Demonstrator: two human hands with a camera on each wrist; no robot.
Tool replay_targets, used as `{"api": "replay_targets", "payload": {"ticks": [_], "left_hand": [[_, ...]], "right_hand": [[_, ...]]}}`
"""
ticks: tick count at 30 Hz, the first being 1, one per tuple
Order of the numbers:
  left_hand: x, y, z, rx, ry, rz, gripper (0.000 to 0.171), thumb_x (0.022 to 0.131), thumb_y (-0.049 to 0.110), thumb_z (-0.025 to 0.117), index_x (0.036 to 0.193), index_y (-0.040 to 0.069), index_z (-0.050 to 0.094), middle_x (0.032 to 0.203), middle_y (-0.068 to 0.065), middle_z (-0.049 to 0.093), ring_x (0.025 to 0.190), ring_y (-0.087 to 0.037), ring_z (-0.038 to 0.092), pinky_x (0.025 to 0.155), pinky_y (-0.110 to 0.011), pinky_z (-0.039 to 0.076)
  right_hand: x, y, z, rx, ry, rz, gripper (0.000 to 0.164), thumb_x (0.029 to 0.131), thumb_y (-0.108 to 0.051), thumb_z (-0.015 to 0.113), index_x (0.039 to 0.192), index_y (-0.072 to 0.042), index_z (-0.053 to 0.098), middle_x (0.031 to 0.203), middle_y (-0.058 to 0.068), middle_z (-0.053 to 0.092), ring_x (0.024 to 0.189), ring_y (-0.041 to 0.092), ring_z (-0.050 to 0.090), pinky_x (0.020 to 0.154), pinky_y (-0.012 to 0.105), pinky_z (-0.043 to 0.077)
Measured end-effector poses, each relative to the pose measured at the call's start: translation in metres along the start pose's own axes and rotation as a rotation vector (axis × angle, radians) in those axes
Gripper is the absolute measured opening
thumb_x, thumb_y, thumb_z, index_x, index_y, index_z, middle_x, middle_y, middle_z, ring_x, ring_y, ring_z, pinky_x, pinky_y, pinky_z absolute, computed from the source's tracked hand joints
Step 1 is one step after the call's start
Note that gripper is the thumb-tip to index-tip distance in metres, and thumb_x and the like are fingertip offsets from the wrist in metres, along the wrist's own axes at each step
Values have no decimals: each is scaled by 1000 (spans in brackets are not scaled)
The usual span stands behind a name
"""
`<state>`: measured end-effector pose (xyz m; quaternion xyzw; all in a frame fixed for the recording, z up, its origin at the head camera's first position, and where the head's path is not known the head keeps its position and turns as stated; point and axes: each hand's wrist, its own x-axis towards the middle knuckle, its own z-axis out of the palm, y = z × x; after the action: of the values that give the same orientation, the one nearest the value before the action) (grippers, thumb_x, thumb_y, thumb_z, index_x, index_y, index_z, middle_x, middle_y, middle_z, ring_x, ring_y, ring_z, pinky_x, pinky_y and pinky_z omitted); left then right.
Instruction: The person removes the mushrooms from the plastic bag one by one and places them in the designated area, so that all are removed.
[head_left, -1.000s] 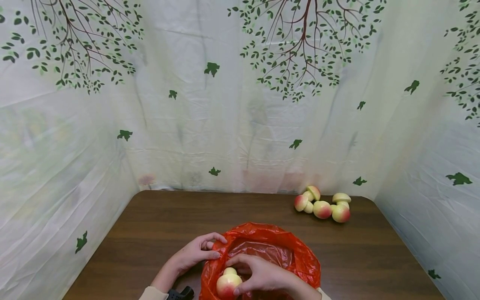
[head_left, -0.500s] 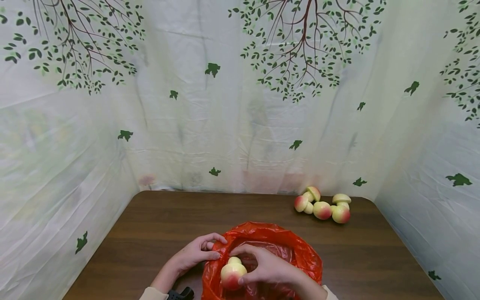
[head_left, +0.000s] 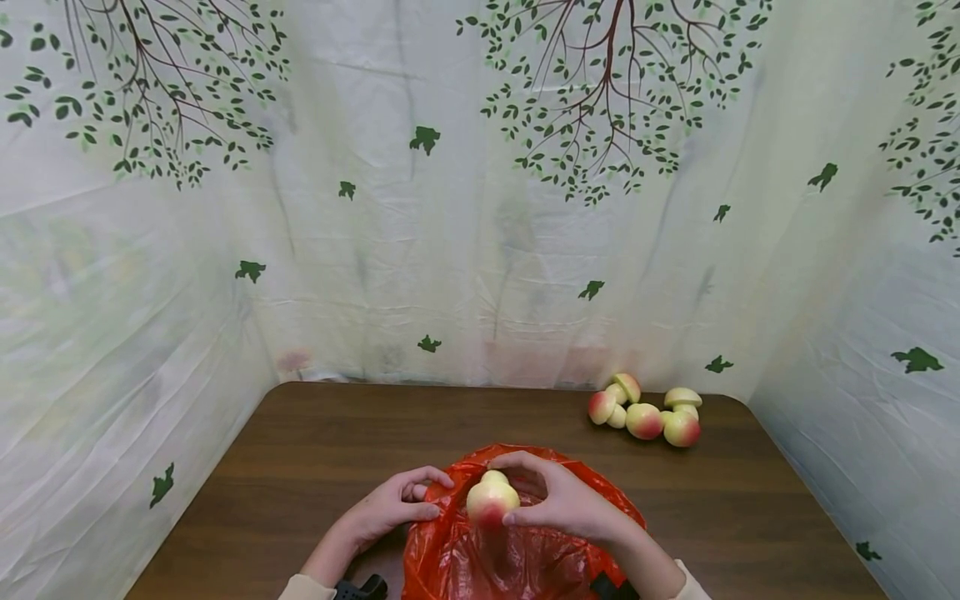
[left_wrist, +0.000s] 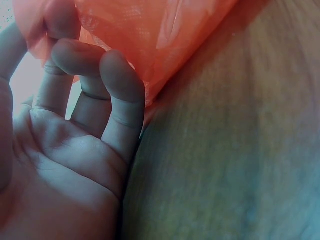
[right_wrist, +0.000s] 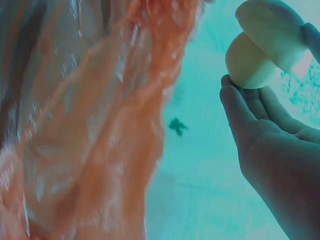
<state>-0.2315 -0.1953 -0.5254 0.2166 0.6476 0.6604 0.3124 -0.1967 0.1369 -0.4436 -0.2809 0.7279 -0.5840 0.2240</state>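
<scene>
My right hand (head_left: 558, 500) grips a toy mushroom (head_left: 491, 500) above the red bag (head_left: 525, 550); my left hand (head_left: 393, 504) pinches its rim, keeping the mouth open on the counter (head_left: 315, 442).

The bag (head_left: 525, 533) lies on the counter (head_left: 315, 442) at its near edge, in the middle. The left hand (head_left: 390, 504) is at the bag's left rim. The right hand (head_left: 562, 500) holds a mushroom (head_left: 491, 500) above the bag's opening. More mushrooms (head_left: 648, 412) lie together at the far right, near the curtain (head_left: 480, 250) behind the counter.
</scene>
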Motion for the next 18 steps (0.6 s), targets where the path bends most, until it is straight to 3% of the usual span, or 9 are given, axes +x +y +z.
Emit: {"api": "replay_targets", "payload": {"ticks": [4,9,18], "left_hand": [[0,-1,-1,-3,-1,1,39,106,15,65,141,4,53,97,2,79,83,-10,78,81,-32,66],[1,-2,-2,-8,-13,17,39,106,13,65,141,2,52,98,3,79,82,-9,78,80,-31,66],[2,-2,-2,-14,-28,26,41,106,14,64,143,1,51,99,2,79,80,-8,77,79,-30,66]], "right_hand": [[-4,-3,-13,-4,50,1,62,98,-20,78,152,-8,52,156,14,54,147,36,51,117,37,50],[-8,-4,-31,-20,127,-15,65,97,-19,79,153,-4,51,155,17,55,148,41,49,110,21,49],[-17,-2,-59,3,216,-5,66,99,-18,76,156,-5,46,161,19,49,152,44,44,106,17,52]]}}
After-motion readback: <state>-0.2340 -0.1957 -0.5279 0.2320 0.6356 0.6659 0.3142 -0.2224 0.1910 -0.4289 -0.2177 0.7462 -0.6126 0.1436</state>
